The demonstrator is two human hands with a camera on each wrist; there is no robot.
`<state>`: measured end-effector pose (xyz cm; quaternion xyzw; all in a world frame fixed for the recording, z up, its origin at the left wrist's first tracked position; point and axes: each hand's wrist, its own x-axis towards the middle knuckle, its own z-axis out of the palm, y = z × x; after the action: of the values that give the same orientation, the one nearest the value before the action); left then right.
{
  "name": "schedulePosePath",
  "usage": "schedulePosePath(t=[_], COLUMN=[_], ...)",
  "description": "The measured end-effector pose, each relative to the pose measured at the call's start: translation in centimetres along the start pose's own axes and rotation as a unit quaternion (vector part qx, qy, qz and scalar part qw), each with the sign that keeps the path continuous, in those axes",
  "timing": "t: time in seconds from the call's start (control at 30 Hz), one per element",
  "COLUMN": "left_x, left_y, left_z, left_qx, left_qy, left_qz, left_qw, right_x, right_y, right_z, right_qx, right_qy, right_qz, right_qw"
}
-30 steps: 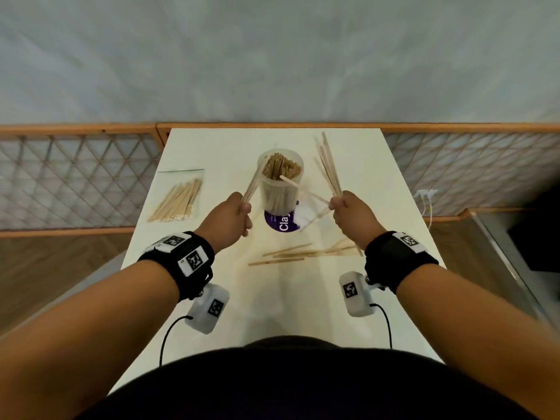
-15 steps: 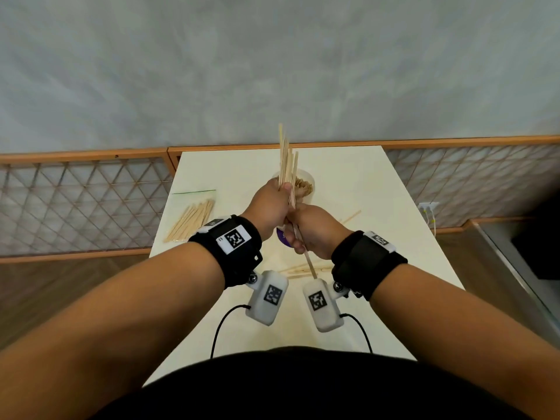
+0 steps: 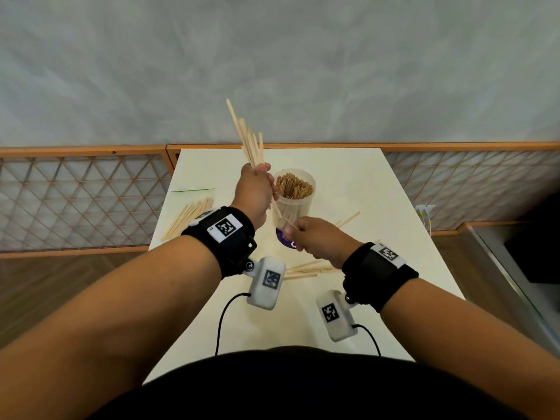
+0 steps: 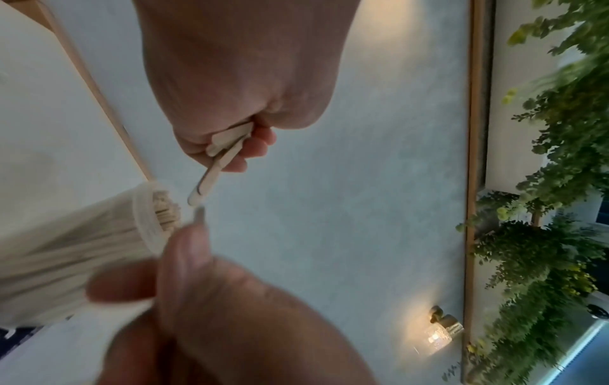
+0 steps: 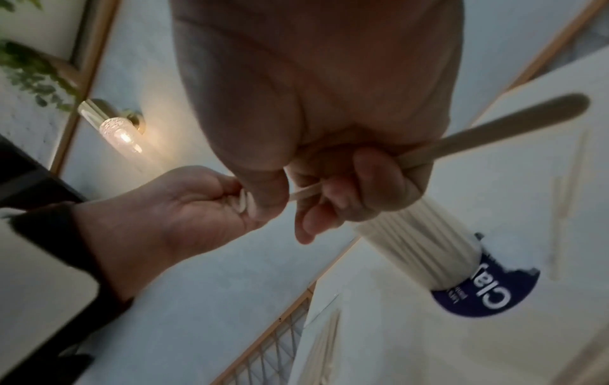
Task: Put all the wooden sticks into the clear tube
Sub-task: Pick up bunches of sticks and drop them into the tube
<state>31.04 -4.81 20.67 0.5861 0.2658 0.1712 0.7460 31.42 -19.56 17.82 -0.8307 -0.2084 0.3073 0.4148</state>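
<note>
Risk sits mostly in the left hand (image 3: 254, 189): from the head view its grip closes round a fanned bundle of wooden sticks (image 3: 247, 137) raised beside the clear tube (image 3: 293, 197), already crowded; splayed ends could catch the rim and spill onto the table (image 3: 348, 177), where loose sticks (image 3: 303, 269) lie. Left wrist view: stick ends (image 4: 219, 151) poke unevenly from the fist. Right wrist view: the right hand (image 5: 329, 130) pinches one stick (image 5: 494, 127), which could knock the tube.
</note>
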Motion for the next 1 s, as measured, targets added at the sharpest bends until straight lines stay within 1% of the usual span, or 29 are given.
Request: schedulePosePath(t=[0.03, 0.07, 0.1, 0.17, 0.2, 0.27, 0.33, 0.4, 0.47, 0.57, 0.67, 0.7, 0.73, 0.77, 0.8, 0.87, 0.93, 1.0], left_x=[0.2, 0.2, 0.1, -0.7, -1.3, -2.4, -3.2, -3.4, -3.4, -3.2, -3.0, -2.8, -2.7, -2.4, -2.2, -1.9, -1.7, -1.5], left_y=[0.1, 0.1, 0.0, -0.5, -0.8, -1.2, -1.6, -1.7, -1.9, -2.6, -3.8, -4.2, -4.4, -4.5, -4.5, -4.0, -3.3, -2.9], left_z=[-0.3, -0.5, -0.6, -0.3, 0.0, 0.7, 1.2, 1.4, 1.2, 1.2, 1.4, 1.6, 1.6, 1.7, 1.9, 2.3, 2.8, 3.1], left_qx=[0.001, 0.008, 0.022, 0.050, 0.057, 0.071, 0.088, 0.079, 0.053, 0.044, 0.032, 0.020, -0.003, -0.039, -0.083, -0.185, -0.268, -0.305], left_qy=[-0.001, -0.012, -0.033, -0.094, -0.130, -0.205, -0.273, -0.307, -0.319, -0.314, -0.281, -0.263, -0.237, -0.206, -0.176, -0.136, -0.109, -0.089], left_qz=[0.000, 0.001, 0.001, -0.004, -0.009, -0.021, -0.028, -0.046, -0.070, -0.078, -0.084, -0.099, -0.127, -0.170, -0.219, -0.299, -0.332, -0.334], left_qw=[1.000, 1.000, 0.999, 0.994, 0.990, 0.976, 0.958, 0.947, 0.943, 0.945, 0.955, 0.960, 0.963, 0.963, 0.956, 0.926, 0.898, 0.888], right_x=[0.1, 0.1, 0.4, 0.7, 0.8, 0.9, 1.0, 1.1, 1.2, 1.0, 1.2, 1.3, 1.4, 1.5, 1.4, 1.4, 1.4, 1.5], right_y=[0.2, 0.2, 0.0, -1.0, -1.8, -3.6, -4.9, -5.2, -5.1, -5.2, -5.9, -6.4, -7.0, -7.6, -8.1, -8.8, -8.8, -8.0], right_z=[-0.4, -0.8, -1.3, -2.5, -3.0, -3.7, -3.9, -3.9, -3.7, -3.5, -4.2, -4.7, -5.3, -5.9, -6.4, -6.9, -6.6, -5.9], right_qx=[-0.002, 0.031, 0.087, 0.173, 0.201, 0.259, 0.298, 0.308, 0.293, 0.294, 0.282, 0.274, 0.272, 0.276, 0.285, 0.302, 0.310, 0.320], right_qy=[0.026, 0.060, 0.100, 0.180, 0.198, 0.183, 0.144, 0.122, 0.120, 0.117, 0.156, 0.181, 0.205, 0.224, 0.235, 0.232, 0.207, 0.187], right_qz=[0.000, 0.005, 0.008, -0.013, -0.035, -0.083, -0.100, -0.099, -0.100, -0.114, -0.145, -0.156, -0.166, -0.176, -0.186, -0.207, -0.223, -0.224], right_qw=[1.000, 0.998, 0.991, 0.968, 0.959, 0.945, 0.938, 0.938, 0.943, 0.942, 0.935, 0.932, 0.926, 0.918, 0.910, 0.901, 0.901, 0.902])
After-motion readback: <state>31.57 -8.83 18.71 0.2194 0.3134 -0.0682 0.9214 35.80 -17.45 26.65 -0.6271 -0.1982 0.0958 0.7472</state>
